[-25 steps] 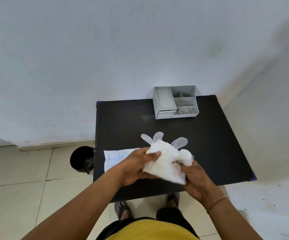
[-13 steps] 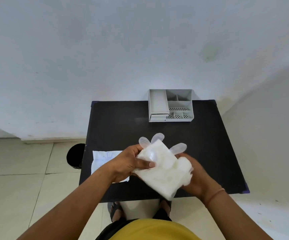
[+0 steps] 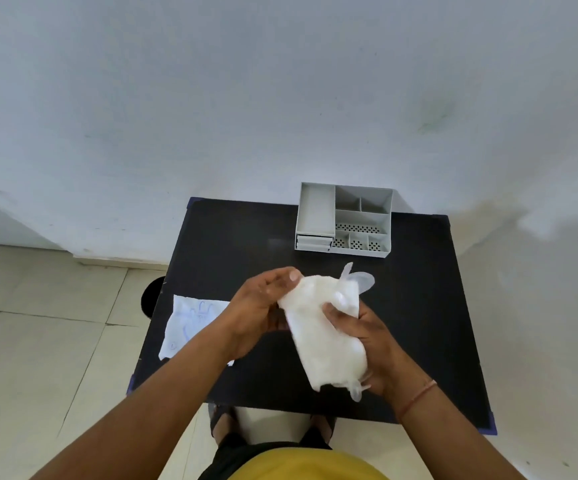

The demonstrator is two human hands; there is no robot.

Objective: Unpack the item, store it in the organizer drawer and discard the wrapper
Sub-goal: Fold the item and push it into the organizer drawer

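A bundle of translucent white plastic gloves [image 3: 322, 334] hangs above the black table [image 3: 419, 306], folded into a long pad with glove fingers sticking out at its top right. My right hand [image 3: 367, 337] grips the bundle from the right side and underneath. My left hand [image 3: 263, 306] touches its upper left edge with thumb and fingertips. The flat wrapper [image 3: 194, 323], white with blue print, lies on the table's left side, partly hidden by my left forearm. The grey organizer [image 3: 344, 220] stands at the table's far edge, its small drawers at the front left pushed in.
A black bin [image 3: 150, 299] stands on the tiled floor left of the table, mostly hidden by the table edge. A white wall runs behind the table and along its right. My feet show under the near edge.
The glove bundle has been turned and folded tighter, now lying lengthwise toward me. My right hand has moved over its right side, and my left hand has slid to its top edge.
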